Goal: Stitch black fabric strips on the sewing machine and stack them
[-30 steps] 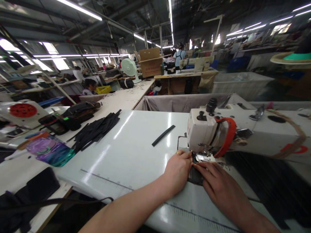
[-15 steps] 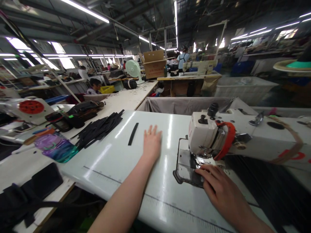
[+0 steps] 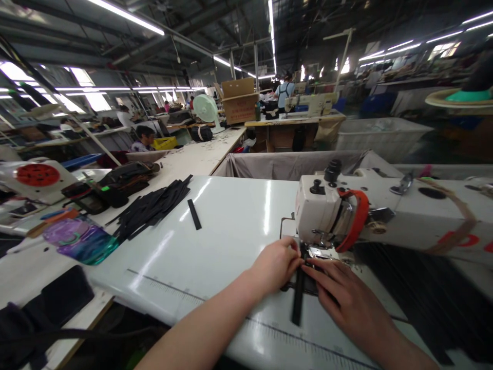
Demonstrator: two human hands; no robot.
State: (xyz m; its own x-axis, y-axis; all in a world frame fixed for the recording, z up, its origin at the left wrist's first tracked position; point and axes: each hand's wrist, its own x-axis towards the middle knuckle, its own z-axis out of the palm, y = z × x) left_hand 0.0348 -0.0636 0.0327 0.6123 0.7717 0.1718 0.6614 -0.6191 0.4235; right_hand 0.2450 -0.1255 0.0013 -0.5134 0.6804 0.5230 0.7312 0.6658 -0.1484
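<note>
A narrow black fabric strip (image 3: 298,298) lies under the needle area of a white sewing machine (image 3: 318,208), its near end hanging toward me over the plate and tabletop. My left hand (image 3: 275,264) pinches the strip from the left, thumb and forefinger closed close to the needle. On the other side, my right hand (image 3: 342,290) rests with fingers stretched out, their tips touching the strip's edge beside the presser foot. The fingertips of the two hands almost meet. A second black strip (image 3: 194,215) lies alone on the pale table to the left.
A pile of black strips (image 3: 154,205) lies at the table's left edge, near a purple-and-teal pouch (image 3: 80,239). More black strips (image 3: 416,293) lie under the machine arm at right. Behind the table stands a cloth-lined bin (image 3: 288,164). A co-worker (image 3: 285,92) stands farther back.
My left hand has moved from the middle of the table right to the needle, where it now pinches a strip. The strip on the table lies farther left and tilts the other way.
</note>
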